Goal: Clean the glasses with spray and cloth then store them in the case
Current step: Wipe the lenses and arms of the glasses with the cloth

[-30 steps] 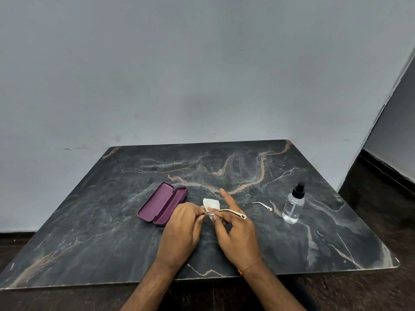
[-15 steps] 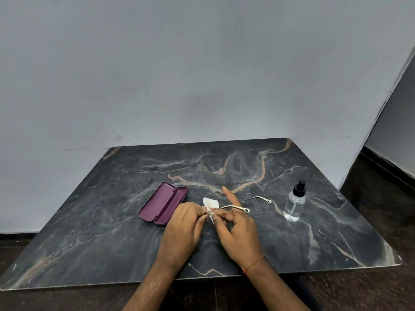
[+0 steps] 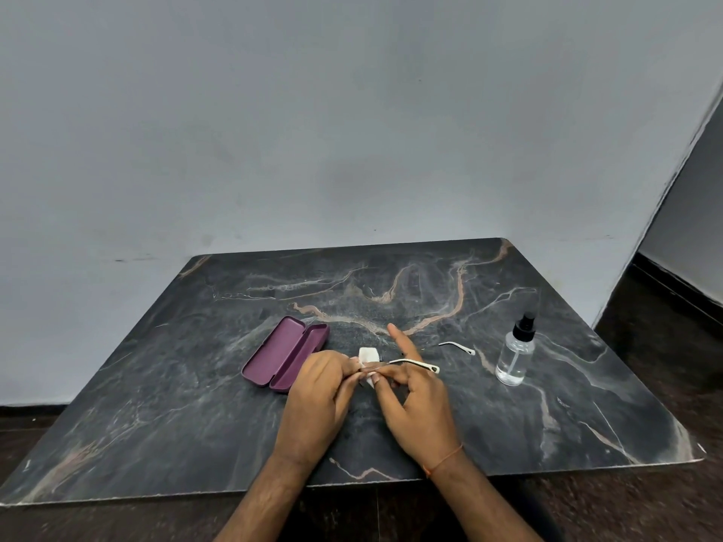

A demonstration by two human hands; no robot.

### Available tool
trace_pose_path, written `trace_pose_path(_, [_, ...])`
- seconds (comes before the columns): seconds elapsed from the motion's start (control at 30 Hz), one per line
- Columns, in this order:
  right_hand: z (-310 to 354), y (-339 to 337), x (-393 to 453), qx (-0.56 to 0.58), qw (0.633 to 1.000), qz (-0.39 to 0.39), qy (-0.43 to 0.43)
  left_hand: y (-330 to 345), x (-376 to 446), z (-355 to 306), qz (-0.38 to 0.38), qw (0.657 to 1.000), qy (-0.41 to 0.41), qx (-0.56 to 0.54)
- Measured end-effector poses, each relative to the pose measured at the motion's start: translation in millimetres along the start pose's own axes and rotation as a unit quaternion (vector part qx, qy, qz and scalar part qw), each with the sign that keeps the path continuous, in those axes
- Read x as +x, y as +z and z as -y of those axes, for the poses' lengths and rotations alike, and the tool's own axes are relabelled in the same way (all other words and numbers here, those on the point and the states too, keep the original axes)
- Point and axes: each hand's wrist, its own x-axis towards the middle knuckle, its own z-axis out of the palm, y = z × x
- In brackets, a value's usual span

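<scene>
**Lens wipe in progress, grip is thin**

Glasses sit between both hands above the table, near its front middle. Right hand pinches the frame near the hinge, index finger pointing away; one temple arm sticks out to the right, the other shows further back. Left hand has its fingers curled on the white cloth, pressing it at the lens area. Lenses themselves are hidden by fingers.

Case lies open, just left of the left hand. Spray bottle stands upright, well apart to the right.

Risks, as I judge them:
- Thin frame held by a fingertip pinch: rubbing force could twist or bend it.
- Slip means a drop onto the hard stone top.
- Bare fingertips near the lens could re-smudge it.
- Right elbow swing could tip the bottle.

No readable writing or branding on case, bottle or cloth.
</scene>
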Motion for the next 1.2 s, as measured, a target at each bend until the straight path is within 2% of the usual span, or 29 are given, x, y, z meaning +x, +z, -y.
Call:
trace_pose_path(0.27, [-3.7,3.9,-2.5,-0.099,0.993,-0.057,0.019,-0.5,0.0,-1.5,0.001,1.0,0.0,0.013])
trace_pose_path(0.5, [-1.0,3.0,-3.8,-0.024,0.999,-0.035,-0.023,-0.7,-1.4,0.5,-0.001,1.0,-0.014,0.009])
trace_pose_path(0.73, [-4.6,6.1,-1.9,-0.096,0.994,-0.044,-0.025,0.7,-2.3,2.5,0.002,1.0,0.002,0.006])
trace_pose_path(0.87, [-5.5,3.8,-3.1,-0.074,0.996,-0.055,-0.015,-0.1,-1.7,0.7,0.003,1.0,-0.006,0.017])
trace_pose_path(1.03, [-3.0,3.6,-4.5,-0.012,0.999,-0.024,-0.029,-2.5,-1.2,-1.0,0.003,1.0,-0.02,0.019])
trace_pose_path(1.2, [-4.0,5.7,-4.0,-0.073,0.995,-0.04,-0.046,-1.9,-0.1,-2.7,0.005,1.0,-0.011,0.02])
